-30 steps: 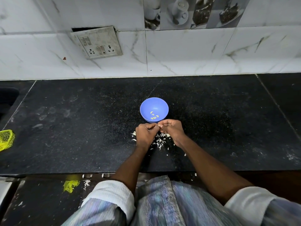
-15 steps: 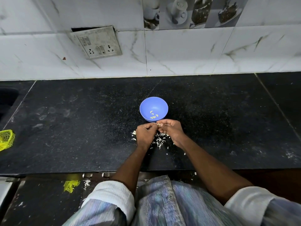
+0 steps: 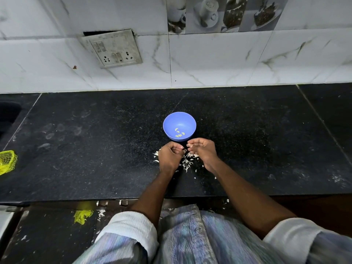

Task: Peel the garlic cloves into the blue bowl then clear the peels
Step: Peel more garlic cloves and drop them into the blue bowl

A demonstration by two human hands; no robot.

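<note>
The blue bowl (image 3: 170, 119) stands on the black counter with several peeled garlic cloves (image 3: 179, 133) in its bottom. Both my hands hover just in front of it, a small gap between them. My left hand (image 3: 170, 156) has its fingers curled round a garlic clove, which is mostly hidden in the fist. My right hand (image 3: 203, 150) pinches its fingertips together on what looks like a thin sliver of peel. A pile of white garlic peels (image 3: 187, 161) lies on the counter under and between my hands.
The black stone counter (image 3: 95, 149) runs left and right, with a tiled wall and a switch plate (image 3: 112, 48) behind. A yellow mesh bag (image 3: 6, 161) lies at the left edge. A scrap of yellow mesh (image 3: 82, 216) and peel bits lie on the floor below.
My hands, fingertips joined over the peel pile a second ago, have drawn slightly apart. My right hand moved a little right and up. The bowl has not moved.
</note>
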